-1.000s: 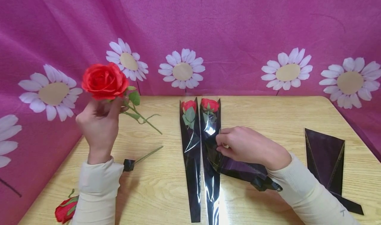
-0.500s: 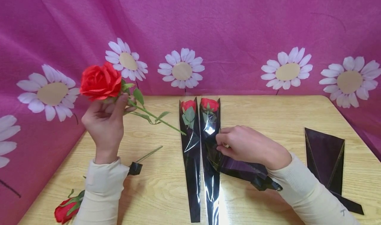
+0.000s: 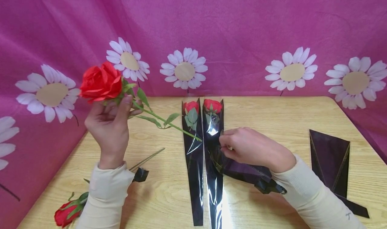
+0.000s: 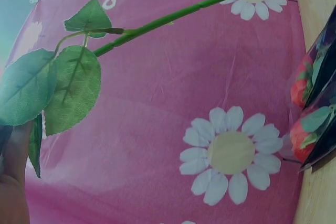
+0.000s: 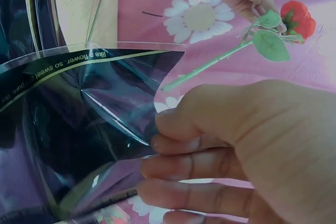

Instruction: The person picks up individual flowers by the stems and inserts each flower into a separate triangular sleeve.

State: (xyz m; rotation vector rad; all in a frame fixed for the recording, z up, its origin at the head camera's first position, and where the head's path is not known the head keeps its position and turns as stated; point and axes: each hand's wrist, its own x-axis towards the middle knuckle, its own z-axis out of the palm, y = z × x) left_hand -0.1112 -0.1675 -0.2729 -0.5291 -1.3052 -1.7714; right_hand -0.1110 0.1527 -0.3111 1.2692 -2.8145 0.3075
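My left hand (image 3: 110,129) pinches a red artificial rose (image 3: 101,82) just below its bloom, raised over the table's left side. Its green stem points right and down, the tip appearing in front of the wrapped roses in the head view; in the left wrist view the stem (image 4: 184,14) and leaves fill the upper left. My right hand (image 3: 252,150) pinches the edge of a black and clear flower sleeve (image 3: 245,172), seen close in the right wrist view with printed lettering. The far end of this sleeve is gathered in a black bow (image 3: 264,186). My right fingertips are partly hidden in the head view.
Two wrapped roses (image 3: 193,175) lie side by side mid-table. Another rose (image 3: 68,213) lies at the lower left, partly under the left forearm; a stem (image 3: 149,158) and black bow (image 3: 141,175) show beyond it. A second black sleeve (image 3: 329,158) lies far right.
My left hand has moved slightly right and turned the rose, so its stem tip has swung right toward the wrapped roses. My right hand and the sleeve have stayed in place.
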